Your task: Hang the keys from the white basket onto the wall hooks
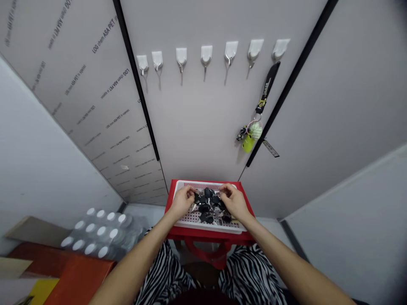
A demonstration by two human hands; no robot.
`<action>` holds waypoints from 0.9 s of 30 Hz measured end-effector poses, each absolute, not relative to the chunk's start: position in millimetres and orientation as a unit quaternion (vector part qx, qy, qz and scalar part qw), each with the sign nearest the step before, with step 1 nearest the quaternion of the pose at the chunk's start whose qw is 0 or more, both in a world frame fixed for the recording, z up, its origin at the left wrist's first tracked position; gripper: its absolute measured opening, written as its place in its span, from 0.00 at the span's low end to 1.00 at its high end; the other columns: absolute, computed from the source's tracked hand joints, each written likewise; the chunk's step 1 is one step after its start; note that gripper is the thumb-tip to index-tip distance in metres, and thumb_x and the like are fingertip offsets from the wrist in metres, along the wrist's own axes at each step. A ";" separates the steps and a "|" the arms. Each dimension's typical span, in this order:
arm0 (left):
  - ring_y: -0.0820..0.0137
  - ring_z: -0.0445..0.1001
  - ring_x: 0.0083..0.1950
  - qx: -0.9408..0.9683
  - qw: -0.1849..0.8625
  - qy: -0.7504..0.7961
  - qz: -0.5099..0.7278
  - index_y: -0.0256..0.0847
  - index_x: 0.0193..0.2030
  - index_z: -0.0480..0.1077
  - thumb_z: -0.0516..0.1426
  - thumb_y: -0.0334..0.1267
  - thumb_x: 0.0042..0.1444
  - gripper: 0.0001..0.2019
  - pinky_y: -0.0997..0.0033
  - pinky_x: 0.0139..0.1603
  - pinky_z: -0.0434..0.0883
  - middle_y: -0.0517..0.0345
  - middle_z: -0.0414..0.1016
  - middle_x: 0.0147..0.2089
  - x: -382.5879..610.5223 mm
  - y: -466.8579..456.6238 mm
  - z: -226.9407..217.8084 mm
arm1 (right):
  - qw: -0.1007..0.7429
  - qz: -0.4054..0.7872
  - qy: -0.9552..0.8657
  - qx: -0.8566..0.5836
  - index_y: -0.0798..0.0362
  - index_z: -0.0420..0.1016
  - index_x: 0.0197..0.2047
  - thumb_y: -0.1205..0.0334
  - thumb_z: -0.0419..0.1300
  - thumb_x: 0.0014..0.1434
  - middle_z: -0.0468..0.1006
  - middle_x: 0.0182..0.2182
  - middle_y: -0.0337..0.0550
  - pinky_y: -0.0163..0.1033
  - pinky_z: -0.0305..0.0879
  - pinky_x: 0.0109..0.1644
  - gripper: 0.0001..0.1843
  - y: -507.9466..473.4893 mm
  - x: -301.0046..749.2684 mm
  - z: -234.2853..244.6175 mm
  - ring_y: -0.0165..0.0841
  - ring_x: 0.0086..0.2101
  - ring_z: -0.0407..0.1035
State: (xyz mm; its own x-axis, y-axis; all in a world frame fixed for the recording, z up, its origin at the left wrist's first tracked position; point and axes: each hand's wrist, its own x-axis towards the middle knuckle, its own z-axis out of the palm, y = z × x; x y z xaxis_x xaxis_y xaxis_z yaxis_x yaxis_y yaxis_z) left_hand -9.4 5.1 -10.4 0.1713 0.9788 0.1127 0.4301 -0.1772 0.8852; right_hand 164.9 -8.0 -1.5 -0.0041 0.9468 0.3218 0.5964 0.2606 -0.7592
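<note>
A white perforated basket (210,227) sits on a red stool (208,235) against the wall and holds several dark keys (208,206). My left hand (182,202) reaches into the basket's left side, fingers curled and pinched among the keys. Over the basket's right side is my right hand (234,201), its fingers also bent and pinched on a key; what exactly each hand grips is too small to name. On the wall above runs a row of several white hooks (206,54). One keyring (256,123) with a black strap and a yellow-green tag hangs from the rightmost hook (280,47).
A shrink-wrapped pack of white-capped bottles (101,233) lies on the floor at left, beside orange and red boards (76,279). Grey wall panels with black seams (140,84) close the space in. My legs in zebra-striped trousers (248,275) stand before the stool.
</note>
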 end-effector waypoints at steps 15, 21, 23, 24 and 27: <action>0.80 0.63 0.28 0.493 0.579 0.405 0.507 0.35 0.27 0.60 0.53 0.27 0.35 0.09 0.78 0.33 0.61 0.63 0.64 0.25 -1.8 5.9 9.8 | 0.366 0.269 -0.777 -0.437 0.50 0.64 0.39 0.65 0.48 0.46 0.68 0.37 0.41 0.40 0.54 0.44 0.14 -9.2 149.9 6.8 0.31 0.39 0.60; 0.82 0.62 0.24 0.471 0.572 0.439 0.509 0.34 0.27 0.61 0.53 0.28 0.36 0.08 0.81 0.27 0.60 0.64 0.62 0.23 -0.6 13.9 10.5 | 0.391 0.325 -0.722 -0.469 0.54 0.65 0.27 0.60 0.47 0.47 0.69 0.25 0.39 0.34 0.59 0.32 0.09 -6.7 150.9 4.0 0.28 0.28 0.62; 0.81 0.62 0.23 0.471 0.568 0.457 0.497 0.35 0.29 0.61 0.52 0.30 0.38 0.07 0.80 0.27 0.60 0.63 0.62 0.23 -1.8 15.1 11.4 | 0.405 0.315 -0.708 -0.485 0.54 0.65 0.25 0.60 0.47 0.47 0.68 0.23 0.38 0.33 0.58 0.31 0.09 -5.7 151.8 3.7 0.28 0.26 0.61; 0.81 0.63 0.24 0.478 0.566 0.462 0.488 0.35 0.29 0.61 0.52 0.31 0.38 0.08 0.79 0.27 0.61 0.63 0.63 0.23 -2.0 15.2 12.1 | 0.413 0.308 -0.702 -0.493 0.54 0.64 0.24 0.60 0.47 0.46 0.67 0.22 0.38 0.33 0.58 0.30 0.09 -5.2 152.0 4.3 0.28 0.25 0.61; 0.77 0.65 0.31 0.529 0.561 0.445 0.456 0.35 0.32 0.62 0.54 0.29 0.36 0.12 0.75 0.34 0.62 0.58 0.66 0.29 0.5 13.9 14.8 | 0.425 0.289 -0.694 -0.504 0.54 0.64 0.23 0.59 0.48 0.46 0.66 0.20 0.37 0.32 0.57 0.28 0.09 -3.1 151.7 10.5 0.27 0.24 0.60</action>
